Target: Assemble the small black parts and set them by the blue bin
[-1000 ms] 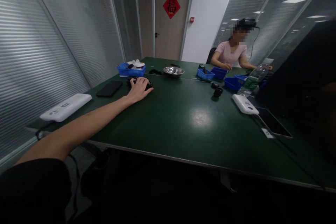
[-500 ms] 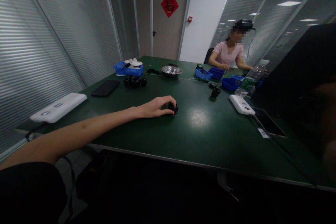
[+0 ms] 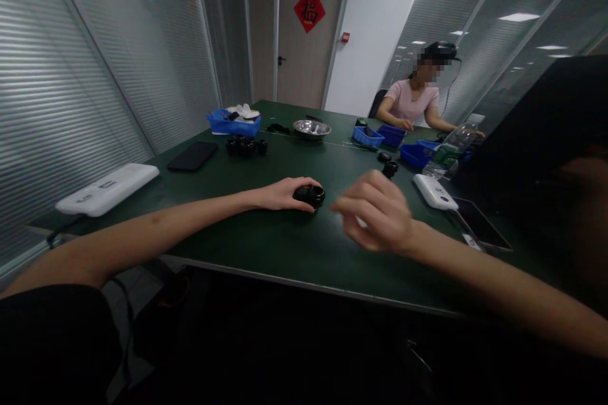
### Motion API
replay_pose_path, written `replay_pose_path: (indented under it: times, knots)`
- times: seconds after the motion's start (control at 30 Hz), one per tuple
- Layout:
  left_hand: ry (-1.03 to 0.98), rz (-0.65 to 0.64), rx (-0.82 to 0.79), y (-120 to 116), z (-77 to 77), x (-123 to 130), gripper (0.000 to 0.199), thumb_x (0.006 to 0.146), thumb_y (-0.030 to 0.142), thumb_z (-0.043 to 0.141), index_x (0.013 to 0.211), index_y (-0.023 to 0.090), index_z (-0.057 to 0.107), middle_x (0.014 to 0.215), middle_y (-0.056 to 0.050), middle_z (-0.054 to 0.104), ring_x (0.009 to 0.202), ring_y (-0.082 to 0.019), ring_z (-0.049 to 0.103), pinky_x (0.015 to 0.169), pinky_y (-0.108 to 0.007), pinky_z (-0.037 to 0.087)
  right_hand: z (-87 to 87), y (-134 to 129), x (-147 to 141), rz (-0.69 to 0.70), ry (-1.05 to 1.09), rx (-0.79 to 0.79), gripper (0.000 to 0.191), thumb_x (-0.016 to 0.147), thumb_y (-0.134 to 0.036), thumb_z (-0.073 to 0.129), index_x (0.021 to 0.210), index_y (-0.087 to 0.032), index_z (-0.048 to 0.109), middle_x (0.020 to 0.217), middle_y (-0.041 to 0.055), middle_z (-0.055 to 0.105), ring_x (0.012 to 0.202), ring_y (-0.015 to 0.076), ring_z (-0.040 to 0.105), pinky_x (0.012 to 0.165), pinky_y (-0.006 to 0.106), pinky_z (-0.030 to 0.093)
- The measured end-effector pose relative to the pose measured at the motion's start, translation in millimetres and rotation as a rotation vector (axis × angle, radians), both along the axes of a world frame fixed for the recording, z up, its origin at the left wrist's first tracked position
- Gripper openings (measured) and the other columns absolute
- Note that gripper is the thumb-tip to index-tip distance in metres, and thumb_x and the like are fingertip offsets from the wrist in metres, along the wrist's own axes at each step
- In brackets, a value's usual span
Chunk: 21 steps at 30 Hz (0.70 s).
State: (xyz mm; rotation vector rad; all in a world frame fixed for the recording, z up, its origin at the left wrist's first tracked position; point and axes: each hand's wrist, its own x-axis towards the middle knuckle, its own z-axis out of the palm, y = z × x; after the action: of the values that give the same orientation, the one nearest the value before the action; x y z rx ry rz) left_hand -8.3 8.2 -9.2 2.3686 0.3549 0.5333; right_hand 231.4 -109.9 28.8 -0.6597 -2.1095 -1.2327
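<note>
My left hand rests on the green table, its thumb and fingers closed around a small black rounded part. A round, ring-like opening shows at that part's right end; the hand covers some of its other end. Just to the right, my right hand is raised over the table, blurred by motion. Its fingers are curled in and its fingertips point toward the black part, apart from it. Whether anything small sits between those fingertips cannot be made out. Behind the right hand stands another small black part, partly covered.
Several black parts cluster at the left, near a phone and a white power bank. Farther back are a blue basket, a metal bowl and blue bins. A bottle stands right. A person sits across.
My right hand has come into view from the right and is near the black part. My left hand keeps hold of that part, which now shows more of its body and its ring-like end.
</note>
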Motion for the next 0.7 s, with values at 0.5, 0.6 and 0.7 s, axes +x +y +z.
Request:
replay_pose_path:
  times: [0.5, 0.6, 0.7]
  knots:
    - [0.061, -0.065, 0.084, 0, 5.1, -1, 0.042, 0.087, 0.047, 0.075, 0.118, 0.02, 0.069, 0.116, -0.008, 0.066, 0.109, -0.026, 0.056, 0.097, -0.04, 0.04, -29.6, 19, -7, 0.172, 0.342, -1.028, 0.038, 0.102, -0.039, 0.055, 0.137, -0.025, 0.056, 0.124, 0.0127, 0.061, 0.111, 0.0295, 0.058, 0.096, 0.049, 0.053]
    - [0.044, -0.06, 0.096, 0, 3.8, -1, 0.039, 0.086, 0.047, 0.076, 0.115, 0.02, 0.071, 0.112, -0.007, 0.066, 0.108, -0.026, 0.057, 0.097, -0.04, 0.04, -29.2, 18, -6, 0.181, 0.345, -1.016, 0.037, 0.101, -0.037, 0.057, 0.135, -0.023, 0.058, 0.124, 0.013, 0.062, 0.111, 0.0296, 0.059, 0.096, 0.049, 0.052]
    - [0.059, -0.058, 0.11, -4, 7.4, 0, 0.039, 0.089, 0.048, 0.072, 0.115, 0.019, 0.071, 0.111, -0.008, 0.067, 0.107, -0.025, 0.058, 0.096, -0.039, 0.041, -29.9, 15, 2, 0.176, 0.376, -1.045, 0.036, 0.1, -0.037, 0.059, 0.133, -0.023, 0.058, 0.121, 0.0115, 0.065, 0.105, 0.0271, 0.062, 0.09, 0.045, 0.054]
